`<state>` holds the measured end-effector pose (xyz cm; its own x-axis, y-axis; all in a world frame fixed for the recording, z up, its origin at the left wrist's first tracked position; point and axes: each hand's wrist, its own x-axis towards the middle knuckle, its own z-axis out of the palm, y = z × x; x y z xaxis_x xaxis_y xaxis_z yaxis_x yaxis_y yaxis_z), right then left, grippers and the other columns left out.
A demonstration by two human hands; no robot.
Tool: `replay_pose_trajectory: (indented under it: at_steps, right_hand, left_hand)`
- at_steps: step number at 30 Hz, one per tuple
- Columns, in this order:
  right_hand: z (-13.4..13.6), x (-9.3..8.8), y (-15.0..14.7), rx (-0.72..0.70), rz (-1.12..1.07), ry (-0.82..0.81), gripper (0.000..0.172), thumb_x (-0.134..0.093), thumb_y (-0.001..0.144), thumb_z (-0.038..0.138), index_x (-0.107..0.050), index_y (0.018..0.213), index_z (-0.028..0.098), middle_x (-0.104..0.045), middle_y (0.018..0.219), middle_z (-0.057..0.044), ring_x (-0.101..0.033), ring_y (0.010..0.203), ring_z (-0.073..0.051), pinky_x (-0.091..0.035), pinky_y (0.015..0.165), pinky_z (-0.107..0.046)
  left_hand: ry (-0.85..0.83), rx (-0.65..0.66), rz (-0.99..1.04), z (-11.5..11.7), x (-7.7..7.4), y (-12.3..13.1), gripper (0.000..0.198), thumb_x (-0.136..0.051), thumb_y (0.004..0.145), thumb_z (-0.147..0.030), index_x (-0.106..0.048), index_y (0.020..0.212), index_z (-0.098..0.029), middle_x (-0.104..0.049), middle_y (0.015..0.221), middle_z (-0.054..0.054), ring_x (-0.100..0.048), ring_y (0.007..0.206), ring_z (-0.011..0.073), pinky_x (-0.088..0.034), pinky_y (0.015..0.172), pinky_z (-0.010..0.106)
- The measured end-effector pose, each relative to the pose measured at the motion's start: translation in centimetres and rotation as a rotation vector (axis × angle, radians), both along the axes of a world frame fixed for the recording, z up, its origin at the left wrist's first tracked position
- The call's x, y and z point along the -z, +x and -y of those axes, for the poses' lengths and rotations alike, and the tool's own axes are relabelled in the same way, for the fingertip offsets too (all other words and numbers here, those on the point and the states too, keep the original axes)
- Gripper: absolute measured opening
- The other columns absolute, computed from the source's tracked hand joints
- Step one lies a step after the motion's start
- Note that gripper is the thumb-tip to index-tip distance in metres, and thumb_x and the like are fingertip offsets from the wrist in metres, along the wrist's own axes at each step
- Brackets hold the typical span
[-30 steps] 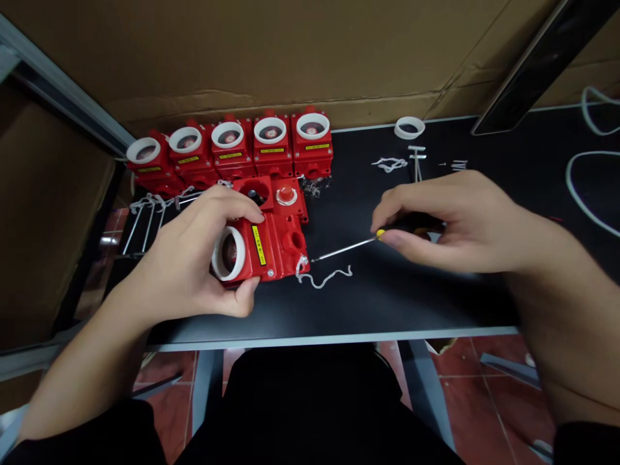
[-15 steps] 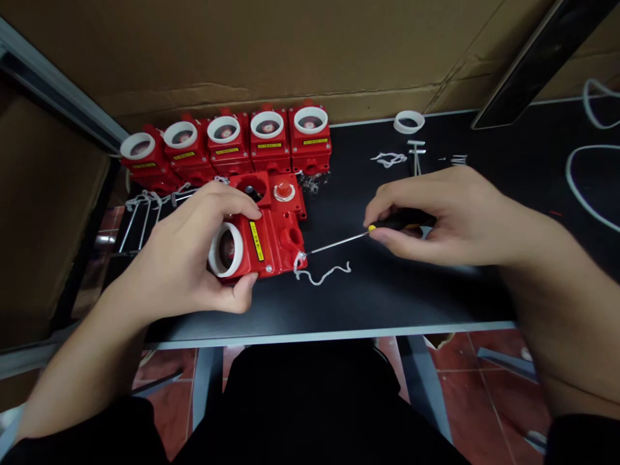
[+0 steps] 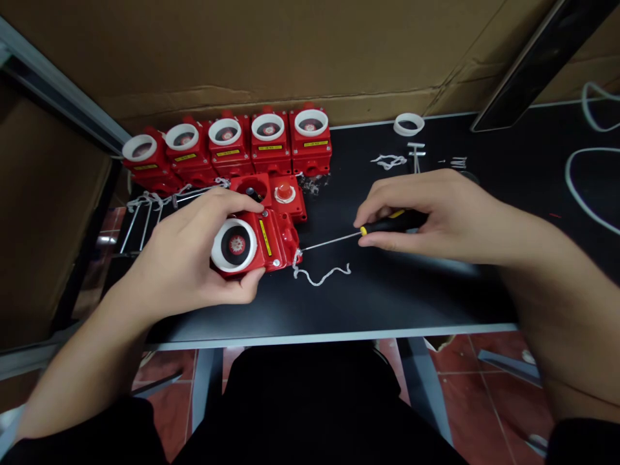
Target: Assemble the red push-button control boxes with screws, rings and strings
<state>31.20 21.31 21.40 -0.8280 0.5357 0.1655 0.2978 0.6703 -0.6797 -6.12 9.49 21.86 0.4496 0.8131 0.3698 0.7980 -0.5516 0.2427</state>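
My left hand (image 3: 191,258) is closed around a red box with a white ring on its face (image 3: 254,243), tilting it so the ring faces up. My right hand (image 3: 436,213) grips a black and yellow screwdriver (image 3: 361,233). The tool's thin metal tip touches the box's right corner, beside a curly white strip (image 3: 322,276) on the black table (image 3: 378,297). Just behind the held box lies an open red box with a red button (image 3: 274,192).
A row of several red boxes with white rings (image 3: 227,148) stands along the cardboard wall (image 3: 290,51). A loose white ring (image 3: 409,124), white scraps and small metal parts (image 3: 416,155) lie at the back. White cable loops (image 3: 591,187) are at the right. Metal rods (image 3: 145,219) lie at the left.
My left hand has rolled the red box so its white ring faces upward instead of sideways. My right hand and the screwdriver have shifted a little left, the tip staying at the box's corner.
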Motion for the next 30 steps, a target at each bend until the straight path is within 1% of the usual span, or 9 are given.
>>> replay_pose_trajectory:
  at_steps: [3,7,11,14,16,19,23,27,30]
  right_hand:
    - [0.0,-0.1,-0.3,0.035,0.065,-0.132,0.032,-0.084,0.111,0.060,-0.088,0.110,0.028,-0.089,0.103,-0.005,-0.080,0.089,-0.027,-0.057,0.083,-0.042]
    - [0.1,-0.5,-0.6,-0.025,0.141,-0.258,0.053,-0.069,0.119,0.066,-0.077,0.087,0.025,-0.082,0.091,-0.006,-0.074,0.082,-0.024,-0.051,0.077,-0.040]
    - [-0.2,-0.5,-0.4,-0.025,0.174,-0.283,0.054,-0.066,0.119,0.067,-0.073,0.087,0.024,-0.078,0.088,-0.004,-0.069,0.078,-0.022,-0.048,0.075,-0.037]
    - [-0.9,0.0,-0.2,-0.027,0.259,-0.393,0.054,-0.067,0.116,0.073,-0.077,0.093,0.025,-0.072,0.077,-0.001,-0.063,0.067,-0.019,-0.044,0.069,-0.036]
    - [-1.3,0.3,-0.2,-0.034,0.289,-0.431,0.054,-0.069,0.113,0.075,-0.080,0.096,0.025,-0.072,0.076,0.000,-0.061,0.066,-0.018,-0.043,0.068,-0.035]
    - [-1.6,0.5,-0.2,-0.019,0.288,-0.415,0.056,-0.070,0.110,0.079,-0.083,0.098,0.025,-0.074,0.081,-0.001,-0.062,0.074,-0.020,-0.045,0.071,-0.035]
    - [-1.5,0.3,-0.2,-0.008,0.287,-0.408,0.059,-0.063,0.115,0.076,-0.079,0.094,0.023,-0.077,0.091,-0.005,-0.065,0.082,-0.022,-0.050,0.080,-0.038]
    - [-1.6,0.6,-0.2,-0.068,0.235,-0.305,0.049,-0.065,0.118,0.065,-0.080,0.098,0.023,-0.080,0.103,-0.007,-0.070,0.089,-0.022,-0.052,0.087,-0.038]
    - [-1.7,1.3,-0.3,-0.087,0.180,-0.255,0.044,-0.066,0.119,0.060,-0.081,0.101,0.023,-0.079,0.100,-0.006,-0.072,0.085,-0.021,-0.053,0.082,-0.037]
  left_hand:
    - [0.012,-0.052,-0.008,0.1,-0.1,0.0,0.052,-0.071,0.101,-0.050,-0.066,0.152,-0.038,-0.086,0.148,-0.001,-0.091,0.131,0.0327,-0.078,0.113,0.047]
    - [0.043,-0.071,-0.001,0.1,0.2,-0.1,0.053,-0.077,0.102,-0.054,-0.067,0.151,-0.037,-0.089,0.143,-0.001,-0.093,0.124,0.0329,-0.080,0.109,0.048]
    - [0.104,-0.040,0.021,-0.2,0.2,-0.4,0.050,-0.082,0.107,-0.054,-0.069,0.151,-0.033,-0.090,0.146,0.002,-0.094,0.122,0.0317,-0.080,0.106,0.045]
    - [0.065,-0.039,0.010,-0.4,0.1,-0.6,0.044,-0.079,0.113,-0.056,-0.071,0.151,-0.035,-0.090,0.146,0.000,-0.093,0.122,0.0299,-0.078,0.108,0.043]
    - [0.040,-0.028,0.008,-0.5,0.1,-0.6,0.045,-0.079,0.114,-0.059,-0.072,0.152,-0.035,-0.090,0.144,0.001,-0.093,0.121,0.0303,-0.077,0.109,0.044]
    - [0.054,-0.002,0.023,-0.6,0.3,-0.7,0.049,-0.084,0.111,-0.060,-0.073,0.149,-0.032,-0.091,0.141,0.003,-0.093,0.116,0.0312,-0.077,0.107,0.045]
    - [0.048,-0.007,0.019,-0.5,0.5,-0.7,0.046,-0.082,0.111,-0.059,-0.073,0.150,-0.037,-0.091,0.143,0.000,-0.092,0.117,0.0307,-0.076,0.110,0.045]
    - [0.056,-0.009,0.005,-0.4,0.4,-0.6,0.045,-0.079,0.111,-0.060,-0.072,0.150,-0.039,-0.091,0.137,0.000,-0.092,0.116,0.0308,-0.077,0.109,0.046]
    - [0.056,-0.015,0.005,-0.4,0.2,-0.6,0.044,-0.080,0.111,-0.058,-0.073,0.149,-0.037,-0.091,0.137,0.001,-0.092,0.115,0.0318,-0.078,0.107,0.048]
